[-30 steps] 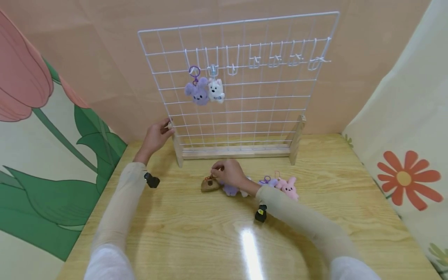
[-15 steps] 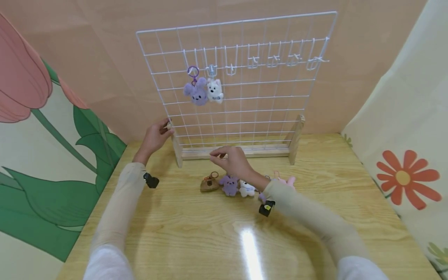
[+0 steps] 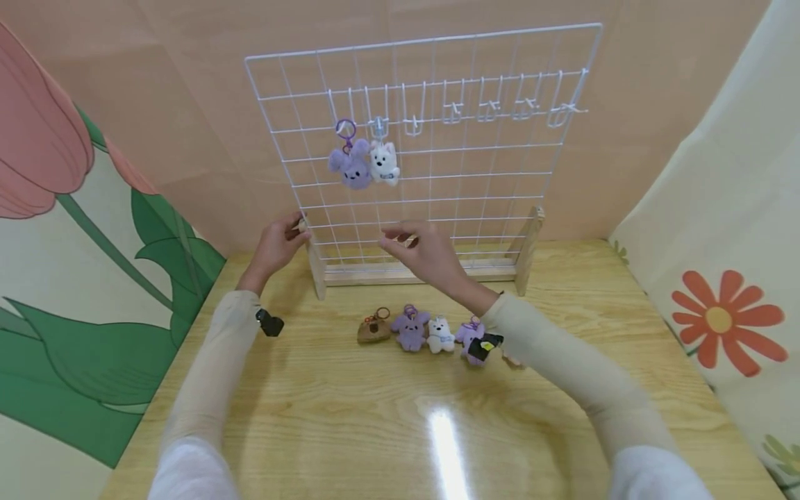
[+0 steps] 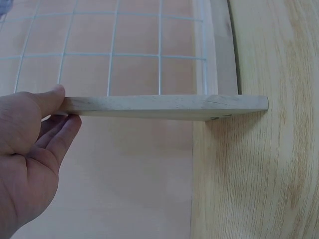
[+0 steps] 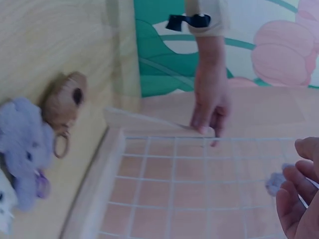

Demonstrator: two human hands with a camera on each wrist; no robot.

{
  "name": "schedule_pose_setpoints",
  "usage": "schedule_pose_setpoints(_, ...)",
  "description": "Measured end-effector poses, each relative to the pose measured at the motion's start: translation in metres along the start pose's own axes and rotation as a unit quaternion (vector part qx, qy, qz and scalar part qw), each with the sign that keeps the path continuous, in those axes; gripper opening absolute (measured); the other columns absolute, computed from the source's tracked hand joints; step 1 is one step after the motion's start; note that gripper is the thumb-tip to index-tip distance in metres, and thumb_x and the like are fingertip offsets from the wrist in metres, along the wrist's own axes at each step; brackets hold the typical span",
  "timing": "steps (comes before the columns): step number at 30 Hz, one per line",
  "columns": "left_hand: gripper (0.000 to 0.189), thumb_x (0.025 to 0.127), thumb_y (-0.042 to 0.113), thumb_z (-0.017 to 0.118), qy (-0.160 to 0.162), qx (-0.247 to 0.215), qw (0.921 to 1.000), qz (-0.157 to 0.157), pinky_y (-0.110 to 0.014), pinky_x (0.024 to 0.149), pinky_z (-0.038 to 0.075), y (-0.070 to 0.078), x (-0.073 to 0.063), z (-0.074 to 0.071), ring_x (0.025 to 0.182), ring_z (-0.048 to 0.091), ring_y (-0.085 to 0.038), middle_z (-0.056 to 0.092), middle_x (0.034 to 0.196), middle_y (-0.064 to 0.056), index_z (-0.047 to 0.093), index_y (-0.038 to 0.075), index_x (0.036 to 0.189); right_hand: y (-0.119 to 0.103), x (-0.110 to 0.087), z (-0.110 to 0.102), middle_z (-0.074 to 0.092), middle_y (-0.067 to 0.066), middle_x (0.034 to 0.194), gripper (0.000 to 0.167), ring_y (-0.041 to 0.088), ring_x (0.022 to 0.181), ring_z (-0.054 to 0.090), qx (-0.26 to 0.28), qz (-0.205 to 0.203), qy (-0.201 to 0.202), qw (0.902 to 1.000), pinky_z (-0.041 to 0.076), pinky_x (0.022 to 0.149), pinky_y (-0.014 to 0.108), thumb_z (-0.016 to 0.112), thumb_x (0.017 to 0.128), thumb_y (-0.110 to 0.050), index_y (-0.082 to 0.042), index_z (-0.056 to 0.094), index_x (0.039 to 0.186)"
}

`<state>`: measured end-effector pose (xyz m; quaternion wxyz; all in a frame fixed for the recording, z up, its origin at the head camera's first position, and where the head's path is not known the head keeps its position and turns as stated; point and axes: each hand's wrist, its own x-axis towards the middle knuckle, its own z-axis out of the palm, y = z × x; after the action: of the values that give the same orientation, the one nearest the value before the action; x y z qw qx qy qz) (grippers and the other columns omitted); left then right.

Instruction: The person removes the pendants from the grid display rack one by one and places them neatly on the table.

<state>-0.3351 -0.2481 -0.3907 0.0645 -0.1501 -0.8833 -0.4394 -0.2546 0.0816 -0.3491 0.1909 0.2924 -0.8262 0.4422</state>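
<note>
Upward has come the right hand (image 3: 431,255), from low over the table (image 3: 337,417) to just before the wire rack (image 3: 425,150), while the brown toy (image 3: 373,332) it was touching a second ago lies where it was. Its fingers curve loosely, thumb apart, with nothing visible between them — so no toy seems to be travelling just now. Meanwhile the left hand (image 4: 30,144) keeps pinching the end of the pale wooden leg (image 4: 169,103), probably steadying it.

Hanging from hooks are a fuzzy purple toy (image 3: 353,169) and a white dog (image 3: 384,164), unmoved. Below, the brown toy — low, humped, with a thin metal ring — sits leftmost in a row of soft, rounded plush. Thin, glossy wires crisscross above plain, flat-edged wood.
</note>
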Motion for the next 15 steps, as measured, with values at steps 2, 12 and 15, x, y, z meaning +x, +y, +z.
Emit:
schedule_pose_setpoints(2, 0.055, 0.103, 0.006, 0.061, 0.001, -0.002, 1.0, -0.001, -0.047, 0.106, 0.051, 0.0, -0.001, 0.0, 0.133, 0.054, -0.044, 0.047, 0.149, -0.032, 0.039, -0.011, 0.151, -0.003, 0.006, -0.006, 0.077, 0.008, 0.1, 0.028, 0.018, 0.086, 0.071, 0.002, -0.006, 0.008, 0.9999, 0.063, 0.069, 0.028, 0.076, 0.096, -0.025, -0.006, 0.077, 0.116)
schedule_pose_setpoints(12, 0.057, 0.104, 0.009, 0.061, 0.002, 0.0, 1.0, -0.007, -0.045, 0.106, 0.052, 0.001, -0.002, 0.0, 0.134, 0.054, -0.042, 0.046, 0.15, -0.029, 0.038, -0.009, 0.152, -0.014, 0.04, -0.026, 0.078, 0.01, 0.103, 0.027, 0.021, 0.09, 0.072, -0.021, -0.026, 0.076, 0.9965, 0.064, 0.07, 0.032, 0.077, 0.094, -0.025, -0.004, 0.078, 0.112)
schedule_pose_setpoints(15, 0.058, 0.104, 0.01, 0.061, 0.001, 0.001, 1.0, -0.007, -0.045, 0.107, 0.052, 0.002, -0.002, 0.0, 0.134, 0.053, -0.041, 0.046, 0.151, -0.029, 0.037, -0.008, 0.153, -0.017, 0.049, -0.03, 0.078, 0.01, 0.104, 0.029, 0.02, 0.091, 0.07, -0.024, -0.021, 0.095, 0.995, 0.064, 0.07, 0.032, 0.077, 0.094, -0.026, -0.003, 0.078, 0.112)
